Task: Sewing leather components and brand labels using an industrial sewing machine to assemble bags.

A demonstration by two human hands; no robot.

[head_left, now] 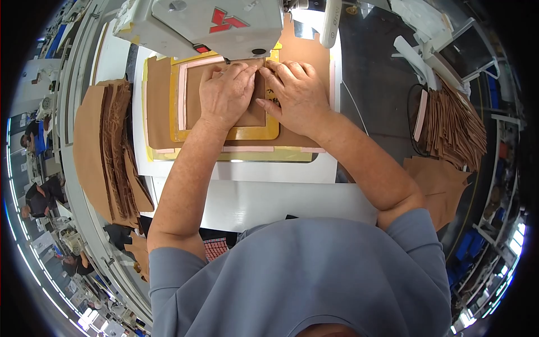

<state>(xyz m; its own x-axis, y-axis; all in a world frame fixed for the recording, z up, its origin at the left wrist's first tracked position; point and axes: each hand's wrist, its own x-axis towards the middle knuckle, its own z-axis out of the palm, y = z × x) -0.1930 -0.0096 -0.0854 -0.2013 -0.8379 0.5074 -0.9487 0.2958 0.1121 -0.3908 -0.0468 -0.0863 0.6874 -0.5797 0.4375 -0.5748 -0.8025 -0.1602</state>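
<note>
A yellow frame-shaped template (247, 133) lies over a larger brown fabric panel (160, 106), with pink strips along its inner edges. Inside the frame is a smaller brown fabric piece (250, 119). My left hand (224, 95) rests on this piece, its fingers bent and closed together at the far right corner. Close beside it, my right hand (297, 98) lies on the frame's right side with fingers spread and thumb apart. Its fingertips touch the same corner. What the left fingertips pinch is partly hidden. The white sewing machine head (219, 25) stands just beyond both hands.
A stack of brown fabric pieces (92, 151) stands at the left. More brown pieces (452, 126) hang in a bundle at the right, with a flat brown piece (435, 180) below. A white board (247, 168) lies under the work. Other people sit at machines far left.
</note>
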